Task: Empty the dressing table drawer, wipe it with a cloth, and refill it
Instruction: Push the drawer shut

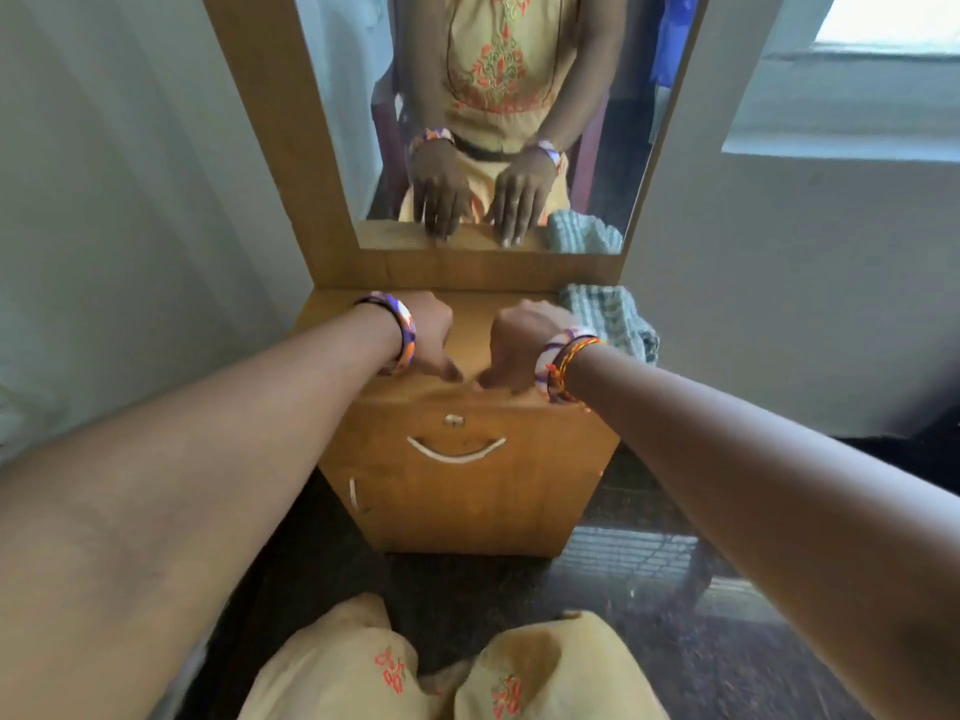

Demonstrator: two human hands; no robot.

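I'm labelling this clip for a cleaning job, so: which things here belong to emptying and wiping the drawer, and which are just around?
For the job:
drawer, closed, with its curved handle
cloth, lying on the tabletop's right rear corner
left hand and right hand, both resting on the tabletop

Just around:
mirror
lower cupboard door
window

Both hands rest on the surface [467, 309]: cloth [605, 317] just right of the right hand [519, 345]; mirror [498, 122] behind; drawer [457, 449] below the left hand [426, 330].
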